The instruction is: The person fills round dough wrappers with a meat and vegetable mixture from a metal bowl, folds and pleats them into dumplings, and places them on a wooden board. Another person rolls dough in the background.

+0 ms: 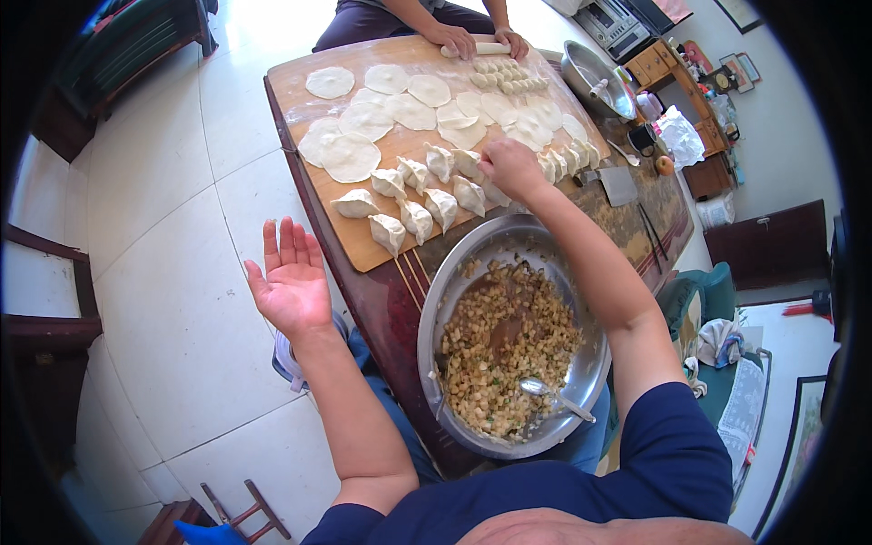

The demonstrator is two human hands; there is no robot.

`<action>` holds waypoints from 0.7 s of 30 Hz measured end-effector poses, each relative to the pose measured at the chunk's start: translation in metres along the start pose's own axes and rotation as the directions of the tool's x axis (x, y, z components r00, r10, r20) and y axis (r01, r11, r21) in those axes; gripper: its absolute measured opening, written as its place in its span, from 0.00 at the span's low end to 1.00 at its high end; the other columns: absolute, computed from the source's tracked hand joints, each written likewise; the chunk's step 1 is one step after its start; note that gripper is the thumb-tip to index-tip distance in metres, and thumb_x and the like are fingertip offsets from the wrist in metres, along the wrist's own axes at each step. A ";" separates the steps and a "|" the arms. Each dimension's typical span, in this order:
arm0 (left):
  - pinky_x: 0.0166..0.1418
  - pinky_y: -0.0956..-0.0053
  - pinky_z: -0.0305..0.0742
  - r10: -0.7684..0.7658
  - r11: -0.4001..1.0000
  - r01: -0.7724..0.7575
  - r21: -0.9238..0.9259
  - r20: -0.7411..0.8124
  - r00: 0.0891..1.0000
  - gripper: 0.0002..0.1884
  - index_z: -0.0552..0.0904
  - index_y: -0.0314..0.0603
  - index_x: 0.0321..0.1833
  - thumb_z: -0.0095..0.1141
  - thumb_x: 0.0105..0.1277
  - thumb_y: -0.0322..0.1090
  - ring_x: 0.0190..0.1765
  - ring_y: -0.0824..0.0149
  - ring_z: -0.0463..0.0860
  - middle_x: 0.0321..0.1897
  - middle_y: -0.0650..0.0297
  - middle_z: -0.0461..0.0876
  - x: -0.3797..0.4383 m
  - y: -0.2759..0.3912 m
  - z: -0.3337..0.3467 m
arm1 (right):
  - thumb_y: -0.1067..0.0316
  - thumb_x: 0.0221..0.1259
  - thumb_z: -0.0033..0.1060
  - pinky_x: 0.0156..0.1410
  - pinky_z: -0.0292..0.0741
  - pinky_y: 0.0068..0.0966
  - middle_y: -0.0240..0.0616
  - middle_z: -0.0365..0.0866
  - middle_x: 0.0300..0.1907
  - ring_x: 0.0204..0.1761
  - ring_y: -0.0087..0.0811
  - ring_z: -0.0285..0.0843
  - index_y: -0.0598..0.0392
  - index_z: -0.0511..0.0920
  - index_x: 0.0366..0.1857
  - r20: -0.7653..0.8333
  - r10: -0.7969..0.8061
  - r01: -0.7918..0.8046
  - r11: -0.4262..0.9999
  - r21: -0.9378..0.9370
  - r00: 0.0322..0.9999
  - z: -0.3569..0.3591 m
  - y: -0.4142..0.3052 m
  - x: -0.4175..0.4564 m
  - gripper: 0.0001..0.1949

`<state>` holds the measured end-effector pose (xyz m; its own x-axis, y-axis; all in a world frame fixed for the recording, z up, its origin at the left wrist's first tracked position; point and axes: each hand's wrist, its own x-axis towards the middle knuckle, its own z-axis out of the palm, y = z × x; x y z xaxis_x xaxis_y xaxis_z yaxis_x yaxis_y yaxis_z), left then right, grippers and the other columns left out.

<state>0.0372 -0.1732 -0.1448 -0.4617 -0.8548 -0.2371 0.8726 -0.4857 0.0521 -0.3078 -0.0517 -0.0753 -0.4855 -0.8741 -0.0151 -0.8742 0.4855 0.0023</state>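
Observation:
My left hand [291,281] is held palm up beside the table, fingers apart, with nothing in it. My right hand [511,167] reaches over the wooden board [310,235], at the row of filled dumplings [441,208]; its fingertips are beside a dumpling, and whether they grip it cannot be told. Behind the dumplings lie flat round dough wrappers [350,157], some overlapping. Close to my body a large metal basin [430,327] holds chopped filling [484,381], with a metal spoon [538,387] resting in it.
Across the board a person's hands [453,42] are on a rolling pin [487,48], near small dough pieces [507,75]. To the right are a metal bowl [579,75], a cleaver [618,186], black chopsticks [652,235], a white spoon [623,153] and a round fruit [664,165].

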 end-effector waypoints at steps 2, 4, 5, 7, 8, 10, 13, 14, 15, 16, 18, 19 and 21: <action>0.72 0.58 0.71 0.005 1.000 -0.005 0.001 -0.017 1.000 0.29 0.74 0.36 0.69 0.47 0.76 0.52 0.65 0.56 0.77 0.64 0.50 0.78 0.001 0.000 0.000 | 0.63 0.62 0.63 0.54 0.79 0.41 0.45 0.84 0.38 0.46 0.46 0.83 0.55 0.82 0.31 -0.025 -0.021 0.021 1.000 0.007 0.999 -0.004 0.001 0.006 0.08; 0.71 0.59 0.72 0.011 1.000 -0.011 0.012 -0.028 1.000 0.29 0.75 0.38 0.68 0.47 0.76 0.54 0.63 0.57 0.78 0.63 0.50 0.79 0.002 -0.001 0.003 | 0.67 0.61 0.60 0.53 0.80 0.40 0.44 0.83 0.38 0.45 0.46 0.83 0.55 0.82 0.33 -0.128 -0.118 0.114 0.993 -0.041 0.985 -0.006 0.007 0.018 0.05; 0.71 0.58 0.71 0.011 1.000 -0.011 0.010 -0.026 1.000 0.29 0.74 0.37 0.68 0.47 0.76 0.53 0.64 0.57 0.78 0.63 0.50 0.79 0.001 0.000 0.002 | 0.69 0.60 0.58 0.52 0.80 0.39 0.44 0.83 0.38 0.45 0.46 0.83 0.55 0.82 0.35 -0.212 -0.208 0.191 0.976 -0.101 0.955 -0.006 0.012 0.029 0.05; 0.72 0.58 0.71 0.002 1.000 -0.002 0.002 -0.012 1.000 0.28 0.74 0.36 0.69 0.47 0.76 0.51 0.65 0.56 0.77 0.64 0.50 0.78 0.003 -0.001 0.002 | 0.72 0.58 0.56 0.51 0.81 0.37 0.43 0.82 0.39 0.46 0.45 0.82 0.54 0.81 0.37 -0.271 -0.318 0.258 0.937 -0.236 0.908 -0.001 0.023 0.050 0.06; 0.72 0.58 0.71 -0.009 1.000 0.009 0.003 -0.003 1.000 0.28 0.74 0.36 0.69 0.47 0.76 0.51 0.65 0.56 0.77 0.64 0.50 0.78 0.003 -0.002 0.000 | 0.73 0.57 0.56 0.51 0.81 0.37 0.43 0.82 0.39 0.46 0.44 0.82 0.54 0.81 0.38 -0.251 -0.337 0.257 0.918 -0.304 0.908 0.008 0.029 0.060 0.07; 0.71 0.58 0.72 -0.008 1.000 0.009 -0.004 0.032 0.999 0.28 0.74 0.36 0.68 0.47 0.76 0.51 0.64 0.57 0.78 0.64 0.51 0.79 0.006 0.000 -0.003 | 0.73 0.57 0.56 0.50 0.82 0.34 0.40 0.83 0.42 0.50 0.40 0.82 0.52 0.81 0.39 -0.168 -0.379 0.277 0.856 -0.436 0.910 0.017 0.032 0.080 0.08; 0.71 0.59 0.72 -0.001 1.000 0.001 -0.008 0.001 1.000 0.28 0.75 0.36 0.68 0.47 0.76 0.51 0.63 0.57 0.79 0.63 0.51 0.79 0.003 0.002 -0.002 | 0.71 0.60 0.56 0.52 0.82 0.34 0.40 0.84 0.44 0.52 0.40 0.82 0.53 0.82 0.39 -0.062 -0.314 0.251 0.847 -0.468 0.947 0.028 0.026 0.090 0.07; 0.70 0.59 0.73 0.000 1.000 0.000 -0.012 0.009 1.000 0.27 0.75 0.37 0.68 0.48 0.76 0.51 0.63 0.57 0.79 0.63 0.52 0.80 0.005 0.001 -0.001 | 0.70 0.60 0.56 0.52 0.82 0.34 0.40 0.84 0.44 0.52 0.40 0.82 0.53 0.83 0.39 -0.076 -0.312 0.245 0.853 -0.460 0.947 0.025 0.028 0.096 0.07; 0.70 0.60 0.73 -0.002 1.000 0.002 -0.015 0.013 1.000 0.27 0.75 0.37 0.68 0.47 0.76 0.51 0.63 0.57 0.79 0.63 0.51 0.80 0.004 0.002 -0.001 | 0.70 0.60 0.56 0.52 0.82 0.34 0.41 0.84 0.44 0.52 0.39 0.82 0.53 0.83 0.38 -0.082 -0.309 0.243 0.863 -0.443 0.947 0.027 0.028 0.098 0.07; 0.70 0.60 0.73 -0.005 1.000 0.005 -0.018 0.017 1.000 0.27 0.75 0.37 0.68 0.47 0.76 0.50 0.63 0.57 0.79 0.63 0.51 0.80 0.004 0.002 -0.002 | 0.69 0.60 0.56 0.53 0.82 0.34 0.41 0.84 0.44 0.52 0.39 0.82 0.53 0.83 0.37 -0.088 -0.305 0.241 0.872 -0.427 0.948 0.029 0.029 0.100 0.07; 0.70 0.60 0.73 -0.001 1.000 0.001 -0.013 0.018 1.000 0.27 0.75 0.37 0.68 0.47 0.76 0.50 0.63 0.57 0.79 0.63 0.51 0.79 0.003 0.003 -0.004 | 0.67 0.61 0.56 0.52 0.82 0.34 0.43 0.85 0.43 0.50 0.40 0.83 0.54 0.84 0.36 -0.167 -0.286 0.217 0.915 -0.340 0.943 0.032 0.034 0.100 0.07; 0.70 0.60 0.73 0.007 1.000 -0.007 -0.006 0.014 1.000 0.27 0.75 0.37 0.68 0.47 0.76 0.50 0.63 0.57 0.79 0.63 0.51 0.79 0.003 0.004 -0.005 | 0.66 0.61 0.56 0.51 0.82 0.34 0.44 0.85 0.42 0.49 0.40 0.84 0.54 0.84 0.35 -0.205 -0.272 0.206 0.933 -0.295 0.940 0.034 0.038 0.100 0.07; 0.70 0.60 0.73 0.023 1.000 -0.023 0.012 0.003 1.000 0.27 0.75 0.37 0.68 0.46 0.76 0.50 0.63 0.57 0.79 0.63 0.51 0.79 0.001 0.006 -0.006 | 0.66 0.62 0.54 0.50 0.82 0.34 0.42 0.86 0.39 0.46 0.38 0.84 0.55 0.83 0.32 -0.300 -0.161 0.139 0.986 -0.092 0.940 0.039 0.047 0.105 0.08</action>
<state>0.0432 -0.1761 -0.1502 -0.4424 -0.8660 -0.2330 0.8807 -0.4685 0.0694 -0.4001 -0.1199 -0.1158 -0.3178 -0.9042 0.2855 -0.9300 0.3559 0.0920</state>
